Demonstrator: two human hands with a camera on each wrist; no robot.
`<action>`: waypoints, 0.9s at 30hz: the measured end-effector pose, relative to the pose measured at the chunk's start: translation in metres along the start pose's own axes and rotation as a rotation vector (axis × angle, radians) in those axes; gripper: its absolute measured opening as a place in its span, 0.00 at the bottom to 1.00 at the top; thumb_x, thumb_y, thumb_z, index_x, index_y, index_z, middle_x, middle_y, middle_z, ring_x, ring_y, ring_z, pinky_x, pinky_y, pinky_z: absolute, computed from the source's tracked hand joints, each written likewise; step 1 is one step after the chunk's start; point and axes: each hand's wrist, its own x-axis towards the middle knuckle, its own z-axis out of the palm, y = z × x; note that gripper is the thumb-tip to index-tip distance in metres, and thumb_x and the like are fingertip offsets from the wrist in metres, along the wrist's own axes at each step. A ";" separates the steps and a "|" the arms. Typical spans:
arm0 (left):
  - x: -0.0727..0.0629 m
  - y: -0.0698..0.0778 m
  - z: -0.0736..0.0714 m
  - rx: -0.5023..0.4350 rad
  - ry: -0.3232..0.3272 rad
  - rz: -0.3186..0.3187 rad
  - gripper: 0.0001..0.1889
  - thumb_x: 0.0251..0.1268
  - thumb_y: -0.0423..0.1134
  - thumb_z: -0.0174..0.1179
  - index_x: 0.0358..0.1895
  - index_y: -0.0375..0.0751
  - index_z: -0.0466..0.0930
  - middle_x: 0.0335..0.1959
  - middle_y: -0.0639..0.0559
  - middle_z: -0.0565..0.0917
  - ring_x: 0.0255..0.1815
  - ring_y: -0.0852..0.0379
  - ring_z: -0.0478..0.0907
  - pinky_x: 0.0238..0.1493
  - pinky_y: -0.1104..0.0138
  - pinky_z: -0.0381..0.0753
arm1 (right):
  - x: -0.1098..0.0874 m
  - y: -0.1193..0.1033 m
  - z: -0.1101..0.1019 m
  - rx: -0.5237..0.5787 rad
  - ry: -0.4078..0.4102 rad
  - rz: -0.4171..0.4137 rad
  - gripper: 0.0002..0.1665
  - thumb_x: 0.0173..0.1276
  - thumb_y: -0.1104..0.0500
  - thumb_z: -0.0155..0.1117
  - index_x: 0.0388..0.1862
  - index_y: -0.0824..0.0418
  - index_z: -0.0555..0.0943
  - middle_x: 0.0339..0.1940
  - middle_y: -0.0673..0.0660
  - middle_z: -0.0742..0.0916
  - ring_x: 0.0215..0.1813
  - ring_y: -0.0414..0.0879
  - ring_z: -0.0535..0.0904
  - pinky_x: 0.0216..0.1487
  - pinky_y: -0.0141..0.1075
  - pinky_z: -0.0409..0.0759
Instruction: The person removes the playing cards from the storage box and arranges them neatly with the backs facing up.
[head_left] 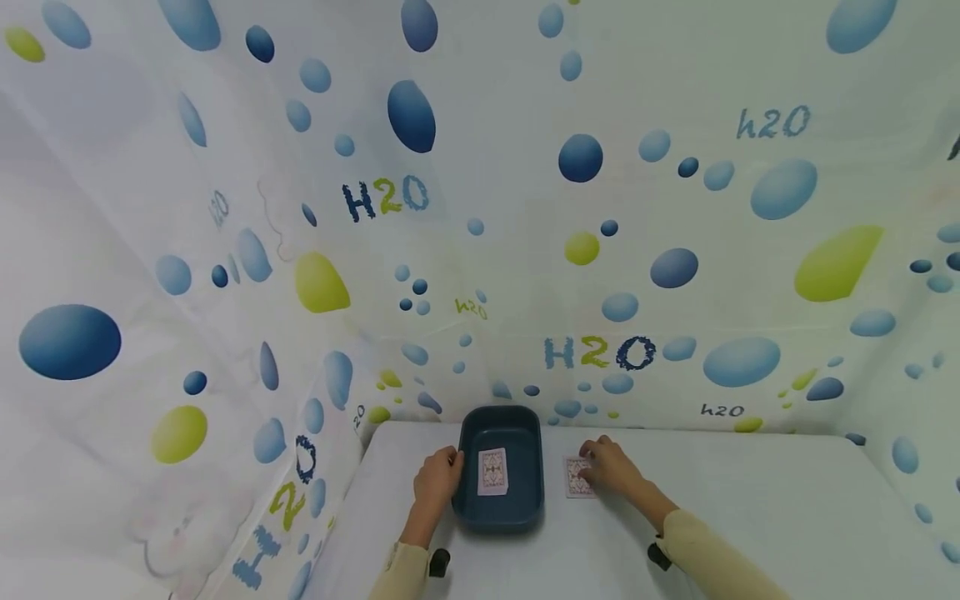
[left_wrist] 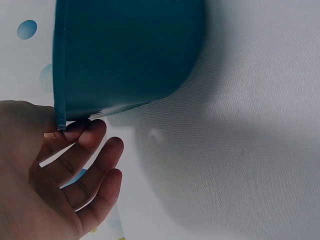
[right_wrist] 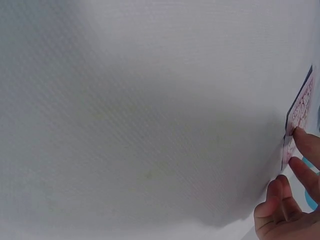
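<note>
A dark teal tray (head_left: 498,527) stands on the white-covered table. Inside it lies one playing card (head_left: 492,472), patterned back up. My left hand (head_left: 437,477) grips the tray's left rim; in the left wrist view the fingers curl below the rim and the thumb is hidden. To the right of the tray, a second playing card (head_left: 576,477) with a red patterned back rests on the table. My right hand (head_left: 611,468) pinches this card at its right side with two fingertips, seen in the right wrist view at the frame's edge. The other fingers are bent beside the card.
The white tabletop (head_left: 750,500) extends to the right of the right arm. A white curtain (head_left: 510,275) with blue and green drops and H2O lettering hangs behind and at both sides. Black wrist straps (head_left: 440,562) sit at both sleeves.
</note>
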 end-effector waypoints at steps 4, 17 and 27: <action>-0.003 -0.002 0.000 0.000 0.001 0.004 0.14 0.69 0.46 0.54 0.26 0.43 0.75 0.18 0.52 0.72 0.19 0.56 0.67 0.20 0.64 0.63 | -0.001 -0.003 0.001 -0.006 -0.014 0.013 0.17 0.54 0.56 0.74 0.41 0.58 0.80 0.38 0.56 0.77 0.41 0.49 0.74 0.45 0.47 0.74; -0.003 -0.008 -0.003 -0.007 -0.001 0.016 0.14 0.69 0.45 0.54 0.25 0.44 0.74 0.18 0.52 0.72 0.18 0.56 0.67 0.19 0.64 0.63 | 0.006 -0.033 -0.011 -0.089 -0.023 -0.009 0.29 0.61 0.50 0.68 0.56 0.66 0.76 0.55 0.64 0.79 0.57 0.59 0.74 0.57 0.52 0.71; -0.002 0.001 -0.005 -0.013 0.003 0.012 0.14 0.69 0.45 0.54 0.25 0.43 0.75 0.18 0.52 0.72 0.19 0.56 0.67 0.20 0.64 0.64 | 0.023 -0.082 -0.015 -0.123 -0.029 -0.136 0.36 0.63 0.46 0.65 0.63 0.65 0.70 0.63 0.66 0.74 0.65 0.60 0.69 0.62 0.51 0.68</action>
